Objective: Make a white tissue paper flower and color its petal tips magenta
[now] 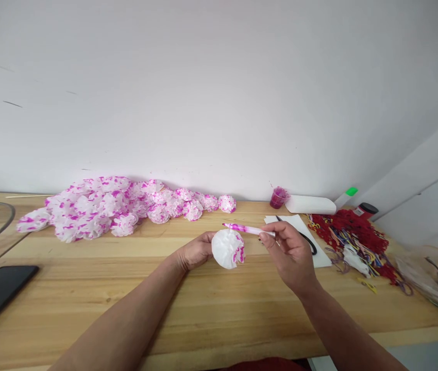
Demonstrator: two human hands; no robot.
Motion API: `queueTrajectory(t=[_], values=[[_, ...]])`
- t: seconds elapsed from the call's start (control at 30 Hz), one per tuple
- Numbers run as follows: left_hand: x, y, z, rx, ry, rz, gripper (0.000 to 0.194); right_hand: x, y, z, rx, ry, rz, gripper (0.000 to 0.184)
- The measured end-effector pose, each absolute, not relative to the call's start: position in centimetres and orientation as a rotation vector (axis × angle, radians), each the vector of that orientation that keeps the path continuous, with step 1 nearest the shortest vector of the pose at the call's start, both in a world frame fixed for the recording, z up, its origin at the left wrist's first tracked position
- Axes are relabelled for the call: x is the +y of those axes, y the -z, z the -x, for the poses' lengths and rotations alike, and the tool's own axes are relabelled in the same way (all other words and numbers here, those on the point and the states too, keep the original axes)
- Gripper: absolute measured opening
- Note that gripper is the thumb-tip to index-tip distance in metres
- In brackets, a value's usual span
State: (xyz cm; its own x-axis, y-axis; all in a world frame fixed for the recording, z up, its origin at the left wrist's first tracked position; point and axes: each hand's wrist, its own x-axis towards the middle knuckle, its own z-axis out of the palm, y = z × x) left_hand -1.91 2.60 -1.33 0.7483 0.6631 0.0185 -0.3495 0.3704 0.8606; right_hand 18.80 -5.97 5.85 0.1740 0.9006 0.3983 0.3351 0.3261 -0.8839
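Note:
My left hand [199, 250] grips a white paper flower [225, 250] by its left edge, its fingers partly hidden behind the petals. Magenta marks run along the flower's right side. In my right hand [290, 252] is a white marker pen [248, 229] smeared with magenta, pinched between thumb and fingers. Its dark tip points left, just over the top of the flower; whether it touches the paper I cannot tell. Against the wall at the left lies a heap of similar paper flowers [91, 208], white with magenta edges.
A small cup of magenta liquid [279, 198] stands near the wall, beside a white roll [312, 204] and a green-capped marker [346, 196]. Black-handled scissors [313, 246] lie on white paper [322, 257]. Tangled coloured yarn [366, 237] and a plastic bag [431, 273] sit right; a phone [0, 293] lies left.

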Motion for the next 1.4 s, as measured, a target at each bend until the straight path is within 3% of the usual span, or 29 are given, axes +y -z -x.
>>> queueTrajectory(t=[0.57, 0.73, 1.0, 1.4], values=[[2.6, 0.7, 2.0, 0.409, -0.612, -1.187, 0.022, -7.7, -7.5, -18.7, -1.596, -0.29, 1.242, 0.012], [2.5, 0.2, 2.3, 0.434, -0.601, -1.279, 0.029, -7.5, -7.9, -18.0, -1.787, -0.167, 1.232, 0.01], [2.3, -0.5, 2.1, 0.453, -0.631, -1.244, 0.025, -8.5, -7.4, -19.3, -1.586, -0.38, 1.274, 0.009], [3.0, 0.9, 2.2, 0.45, -0.63, -1.238, 0.026, -8.7, -7.0, -18.1, -1.744, -0.281, 1.167, 0.017]])
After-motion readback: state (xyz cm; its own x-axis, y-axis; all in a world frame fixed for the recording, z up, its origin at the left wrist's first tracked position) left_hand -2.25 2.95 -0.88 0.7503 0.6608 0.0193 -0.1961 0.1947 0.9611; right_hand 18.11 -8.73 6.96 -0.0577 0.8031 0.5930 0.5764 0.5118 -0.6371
